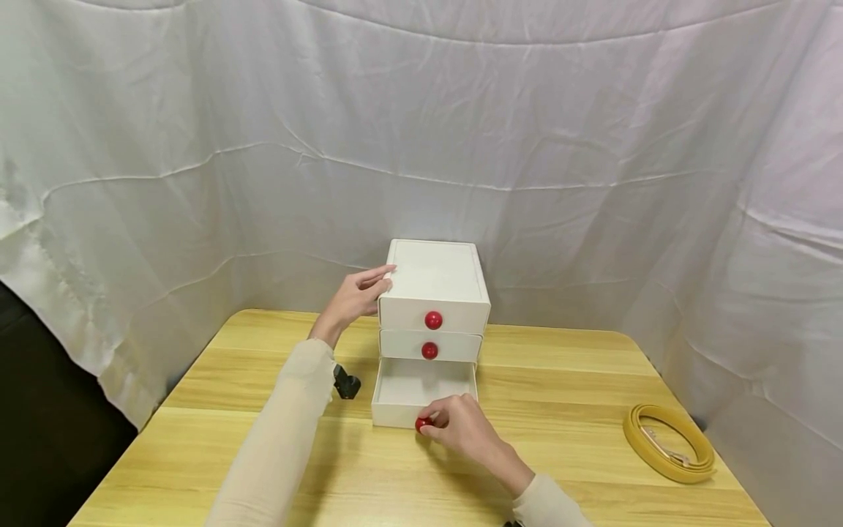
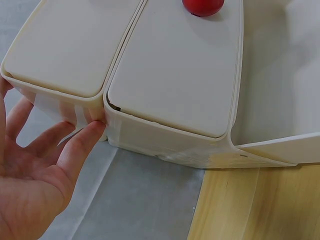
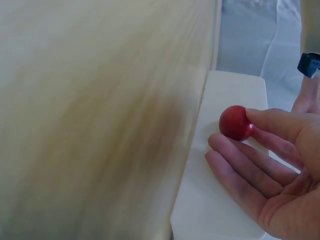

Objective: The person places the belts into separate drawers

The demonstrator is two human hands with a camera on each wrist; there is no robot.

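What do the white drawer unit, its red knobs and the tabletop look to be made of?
Drawer unit: probably moulded plastic, matt white, with rounded edges and thin walls in the left wrist view. Red knobs: glossy, with a highlight; plastic or lacquered wood, unclear which. Tabletop: pale wood or wood-look laminate, with visible grain and plank seams.

Desk: light wood, plank grain. Drawer unit, white, three tiers with red knobs, standing at rear centre; bottom drawer pulled out. Small black object just left of the drawer. Coiled yellow belt near right edge, well apart.
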